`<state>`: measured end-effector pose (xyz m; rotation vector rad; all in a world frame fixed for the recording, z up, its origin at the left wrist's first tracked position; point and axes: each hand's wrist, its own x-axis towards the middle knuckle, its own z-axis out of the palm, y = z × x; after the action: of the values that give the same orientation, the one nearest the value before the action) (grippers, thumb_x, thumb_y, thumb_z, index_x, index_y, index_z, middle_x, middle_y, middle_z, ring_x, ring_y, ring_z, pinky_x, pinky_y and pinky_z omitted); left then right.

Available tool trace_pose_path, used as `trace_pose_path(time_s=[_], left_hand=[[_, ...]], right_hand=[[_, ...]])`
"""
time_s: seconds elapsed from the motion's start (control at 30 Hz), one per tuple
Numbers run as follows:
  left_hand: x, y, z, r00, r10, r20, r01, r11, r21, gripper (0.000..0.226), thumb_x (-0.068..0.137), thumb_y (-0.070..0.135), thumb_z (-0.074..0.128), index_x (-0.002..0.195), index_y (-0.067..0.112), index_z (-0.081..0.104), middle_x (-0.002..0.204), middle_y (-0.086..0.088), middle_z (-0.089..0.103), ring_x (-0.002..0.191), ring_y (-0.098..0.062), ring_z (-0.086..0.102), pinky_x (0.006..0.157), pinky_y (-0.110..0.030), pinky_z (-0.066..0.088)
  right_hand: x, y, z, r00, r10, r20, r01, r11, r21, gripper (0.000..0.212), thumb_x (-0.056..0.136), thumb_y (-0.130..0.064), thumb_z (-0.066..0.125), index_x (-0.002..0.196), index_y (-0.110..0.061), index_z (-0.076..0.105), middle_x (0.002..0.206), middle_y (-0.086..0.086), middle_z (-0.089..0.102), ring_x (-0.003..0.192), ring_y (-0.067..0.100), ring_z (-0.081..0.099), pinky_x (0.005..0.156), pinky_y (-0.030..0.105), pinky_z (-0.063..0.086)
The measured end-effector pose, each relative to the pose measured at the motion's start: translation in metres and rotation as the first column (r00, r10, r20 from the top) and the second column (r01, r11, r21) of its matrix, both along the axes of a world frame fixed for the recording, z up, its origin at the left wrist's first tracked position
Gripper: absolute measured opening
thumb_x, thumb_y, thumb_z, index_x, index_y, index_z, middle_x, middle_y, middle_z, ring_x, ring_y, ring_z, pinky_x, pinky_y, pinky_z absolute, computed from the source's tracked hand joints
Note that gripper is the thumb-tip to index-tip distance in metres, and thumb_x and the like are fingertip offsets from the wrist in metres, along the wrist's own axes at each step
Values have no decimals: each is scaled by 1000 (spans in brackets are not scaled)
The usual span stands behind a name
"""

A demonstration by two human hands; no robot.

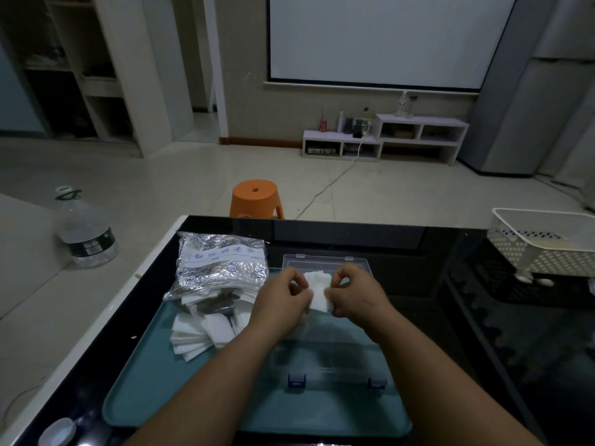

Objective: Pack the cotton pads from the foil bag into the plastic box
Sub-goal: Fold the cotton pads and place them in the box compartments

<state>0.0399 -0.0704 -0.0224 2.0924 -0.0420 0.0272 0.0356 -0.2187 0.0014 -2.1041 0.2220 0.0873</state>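
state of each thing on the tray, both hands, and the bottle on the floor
foil bag, open at its near end, contents spilling out
cotton pads, loose heap on the tray
plastic box, open, lid tipped back
left hand, pinching the held pad
right hand, pinching the held pad
held pad, raised above the plastic box
water bottle, upright, capped

The black desk (354,239) carries a teal tray (151,381), a white basket (521,252) at its right edge, and a foil bag (222,262) overlapping the tray's far-left corner.
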Motion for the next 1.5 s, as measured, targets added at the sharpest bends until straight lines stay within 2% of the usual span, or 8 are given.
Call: trace_pose_path(time_s=[0.17, 0.33, 0.5, 0.63, 0.8, 1.17, 1.37, 1.5], left_hand=[[0, -4, -7, 991, -49, 127, -2, 929, 371, 6, 91, 37, 58, 90, 30, 59, 87, 6, 68, 79, -14, 62, 68, -28, 48], [1, -10, -16, 982, -96, 162, 14, 895, 445, 13, 91, 34, 55, 101, 29, 61, 95, 2, 70, 94, -21, 59, 76, -31, 47], [4, -7, -19, 979, -132, 156, 31, 852, 522, 23, 90, 34, 56, 109, 29, 69, 109, 1, 56, 109, -20, 47, 88, -28, 38], [4, -8, -20, 981, -159, 107, 61, 789, 611, 28, 88, 35, 56, 111, 28, 71, 114, -1, 56, 111, -24, 50, 90, -30, 42], [5, -6, -19, 986, -137, 90, 62, 818, 571, 21, 85, 39, 63, 100, 27, 73, 109, 0, 56, 107, -19, 51, 86, -28, 41], [6, -3, -21, 964, -261, 47, 179, 772, 610, 23, 95, 30, 53, 109, 28, 71, 108, 1, 53, 104, -18, 50, 88, -32, 43], [7, 14, -13, 982, -178, 71, 138, 915, 379, 25, 95, 15, 49, 107, 23, 69, 113, 2, 63, 104, -16, 58, 84, -24, 42], [2, 30, -5, 989, -105, 105, 70, 952, 298, 25, 93, 12, 51, 106, 23, 70, 109, 6, 65, 93, -8, 55, 80, -22, 42]], right_hand=[[-2, -1, -10, 998, 61, -30, -65, 985, -160, 14, 93, -20, 61, 85, -31, 60, 97, 2, 66, 82, 19, 66, 77, 41, 60], [0, -4, -19, 993, 64, -99, -80, 982, -169, 11, 93, -16, 61, 88, -26, 61, 99, 5, 65, 83, 16, 65, 70, 29, 57], [3, -6, -20, 986, 81, -148, -111, 973, -204, 11, 91, -10, 61, 90, -19, 66, 89, -2, 62, 80, 12, 61, 67, 24, 53], [4, -1, -27, 983, 94, -159, -141, 937, -318, 5, 90, -17, 65, 92, -22, 65, 85, -7, 58, 85, 11, 61, 83, 34, 56], [5, 4, -28, 978, 96, -187, -165, 901, -400, 9, 90, -24, 66, 99, -24, 66, 86, -6, 59, 91, 14, 61, 88, 37, 54], [12, 5, -28, 961, 135, -242, -225, 890, -397, 14, 90, -19, 64, 102, -19, 72, 101, -1, 66, 95, 13, 60, 88, 32, 52], [15, 8, -28, 992, 88, -95, -117, 928, -353, 14, 91, -14, 61, 98, -20, 71, 102, -1, 69, 90, 11, 62, 75, 26, 50], [14, 22, -23, 994, 106, -9, -102, 934, -342, 17, 91, -14, 59, 98, -24, 70, 105, -3, 68, 92, 11, 61, 81, 28, 51]])
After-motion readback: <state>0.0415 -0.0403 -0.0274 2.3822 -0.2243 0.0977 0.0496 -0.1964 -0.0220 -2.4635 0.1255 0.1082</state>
